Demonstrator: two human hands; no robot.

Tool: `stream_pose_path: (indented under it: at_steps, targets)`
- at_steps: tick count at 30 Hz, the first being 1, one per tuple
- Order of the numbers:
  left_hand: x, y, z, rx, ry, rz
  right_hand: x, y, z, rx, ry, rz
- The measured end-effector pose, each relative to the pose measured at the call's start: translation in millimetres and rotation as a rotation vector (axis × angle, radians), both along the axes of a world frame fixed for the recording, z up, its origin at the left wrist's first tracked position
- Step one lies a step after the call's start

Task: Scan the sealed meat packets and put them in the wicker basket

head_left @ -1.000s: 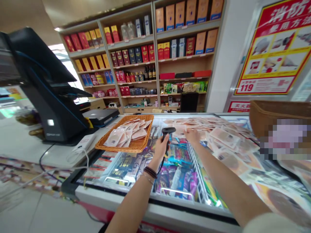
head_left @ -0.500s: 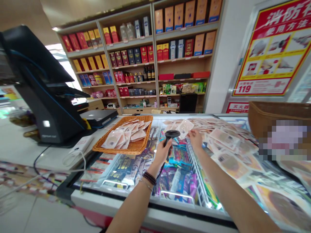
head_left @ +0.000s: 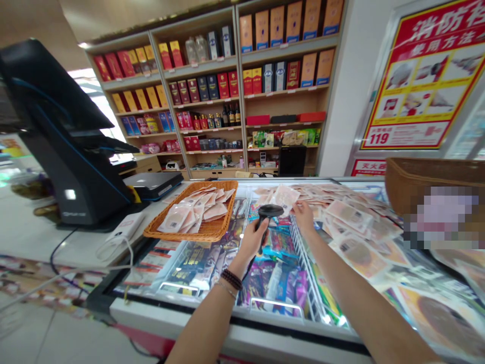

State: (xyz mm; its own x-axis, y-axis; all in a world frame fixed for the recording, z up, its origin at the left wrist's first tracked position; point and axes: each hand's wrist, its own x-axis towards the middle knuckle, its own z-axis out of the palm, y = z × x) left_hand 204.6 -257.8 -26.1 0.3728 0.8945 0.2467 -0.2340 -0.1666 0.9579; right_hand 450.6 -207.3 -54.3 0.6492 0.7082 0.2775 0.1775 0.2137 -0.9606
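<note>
My left hand (head_left: 253, 238) is wrapped round the handle of a black barcode scanner (head_left: 270, 210), its head toward the packet in the other hand. Between the fingers of my right hand (head_left: 303, 217) is the edge of a clear, flat food packet (head_left: 285, 197), partly behind the scanner head. Beyond and to the right, a pile of similar pinkish packets (head_left: 348, 215) spreads over the freezer's glass top. To the left of the scanner, a wicker basket (head_left: 151, 230) holds several more packets.
Below the glass, the chest freezer (head_left: 151, 313) holds colourful wrapped ices (head_left: 280, 283) in wire baskets. A black checkout terminal (head_left: 76, 167) and a white device with a cable (head_left: 127, 227) stand at left. A brown basket (head_left: 397, 177) is at right; boxed goods fill shelves (head_left: 206, 103) behind.
The packet in my right hand has shifted slightly left, nearer the scanner head. Both hands otherwise keep nearly the same place and hold.
</note>
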Motion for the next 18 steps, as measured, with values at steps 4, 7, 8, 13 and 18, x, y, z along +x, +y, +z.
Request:
stream_pose_path:
  at_steps: [4, 7, 8, 13, 18]
  targets:
    - [0, 3, -4.1, 0.014, 0.004, -0.01, 1, 0, 0.2, 0.002, 0.019, -0.017]
    - [0, 3, -5.5, 0.029, 0.019, -0.004, 0, -1, 1.5, 0.003, 0.017, -0.005]
    - [0, 3, -5.4, 0.035, 0.021, 0.003, -1, -1, 2.4, 0.002, 0.017, -0.004]
    - [-2, 2, -0.3, 0.034, 0.008, 0.019, -7, -6, 9.4, 0.011, 0.07, -0.027]
    - [-7, 6, 11.8, 0.03, 0.005, 0.059, -8, -6, 12.7, -0.013, 0.186, -0.063]
